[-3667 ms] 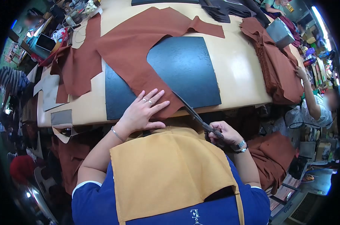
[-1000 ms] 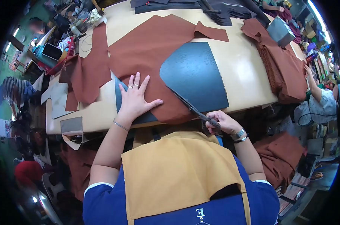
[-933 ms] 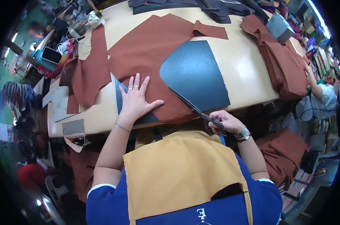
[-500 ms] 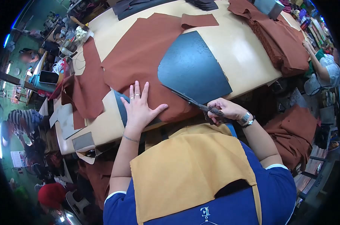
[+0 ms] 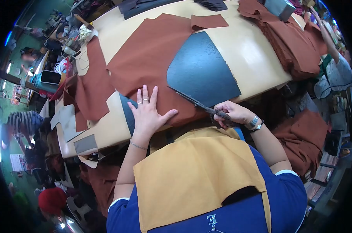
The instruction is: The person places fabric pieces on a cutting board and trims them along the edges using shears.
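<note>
My left hand (image 5: 148,116) lies flat with spread fingers on a large reddish-brown sheet of leather (image 5: 145,52) on the table. In my right hand (image 5: 236,114) is a pair of dark scissors (image 5: 197,103), its blades pointing left and looking nearly closed. The blades lie along the lower edge of a dark blue-grey panel (image 5: 203,70), where it meets the brown sheet. A second dark blue-grey piece (image 5: 128,112) shows beside my left hand, partly under the brown sheet.
The pale table (image 5: 253,50) carries a brown strip (image 5: 211,22), a brown stack (image 5: 283,42) at right and scraps (image 5: 69,122) at left. More brown material (image 5: 304,141) hangs below the right edge. A co-worker's arm (image 5: 327,37) reaches in at far right.
My left hand and the brown sheet have shifted slightly right, along with the dark panel. My right hand with the scissors stays nearly in place. The co-worker's arm at far right has risen.
</note>
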Available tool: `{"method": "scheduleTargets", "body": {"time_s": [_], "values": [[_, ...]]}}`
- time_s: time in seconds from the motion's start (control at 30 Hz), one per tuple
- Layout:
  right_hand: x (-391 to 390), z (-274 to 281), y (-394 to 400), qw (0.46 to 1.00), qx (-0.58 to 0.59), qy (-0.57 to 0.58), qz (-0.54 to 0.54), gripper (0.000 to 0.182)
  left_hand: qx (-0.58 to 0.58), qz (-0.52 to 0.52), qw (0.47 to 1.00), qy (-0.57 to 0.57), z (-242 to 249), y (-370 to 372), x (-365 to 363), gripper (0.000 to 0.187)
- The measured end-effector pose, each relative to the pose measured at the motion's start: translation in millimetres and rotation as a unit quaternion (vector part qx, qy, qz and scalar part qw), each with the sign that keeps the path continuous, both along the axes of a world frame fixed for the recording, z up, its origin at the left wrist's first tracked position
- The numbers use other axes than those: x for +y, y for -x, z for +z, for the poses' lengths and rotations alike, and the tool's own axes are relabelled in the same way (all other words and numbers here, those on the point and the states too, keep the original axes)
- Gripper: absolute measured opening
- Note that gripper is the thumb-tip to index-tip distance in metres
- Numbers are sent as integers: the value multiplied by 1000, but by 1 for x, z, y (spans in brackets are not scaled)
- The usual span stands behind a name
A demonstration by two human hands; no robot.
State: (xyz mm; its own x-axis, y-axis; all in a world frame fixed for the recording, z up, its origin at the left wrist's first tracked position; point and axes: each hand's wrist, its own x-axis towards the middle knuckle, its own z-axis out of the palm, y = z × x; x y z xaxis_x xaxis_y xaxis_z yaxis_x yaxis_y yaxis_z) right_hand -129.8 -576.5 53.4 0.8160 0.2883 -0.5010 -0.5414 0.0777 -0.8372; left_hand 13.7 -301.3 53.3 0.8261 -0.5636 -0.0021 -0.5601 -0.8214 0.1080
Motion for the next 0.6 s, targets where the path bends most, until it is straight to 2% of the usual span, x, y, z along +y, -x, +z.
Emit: {"method": "scheduleTargets", "body": {"time_s": [0.1, 0.23, 0.33, 0.43, 0.6], "values": [[-2, -4, 5, 1000, -13, 3, 9, 28, -20, -15, 1000, -9, 0, -2, 4, 99], [-1, 6, 7, 1000, -13, 15, 12, 28, -62, -72, 994, 45, 4, -37, 8, 89], [2, 5, 3, 1000, -2, 6, 12, 27, -64, -116, 991, 34, -1, -74, 13, 96], [12, 3, -7, 1000, -10, -19, -5, 25, -9, -141, 990, -1, 3, -81, 11, 100], [11, -2, -11, 1000, -7, -29, -4, 23, 2, -122, 992, 13, 0, -73, 9, 102]]}}
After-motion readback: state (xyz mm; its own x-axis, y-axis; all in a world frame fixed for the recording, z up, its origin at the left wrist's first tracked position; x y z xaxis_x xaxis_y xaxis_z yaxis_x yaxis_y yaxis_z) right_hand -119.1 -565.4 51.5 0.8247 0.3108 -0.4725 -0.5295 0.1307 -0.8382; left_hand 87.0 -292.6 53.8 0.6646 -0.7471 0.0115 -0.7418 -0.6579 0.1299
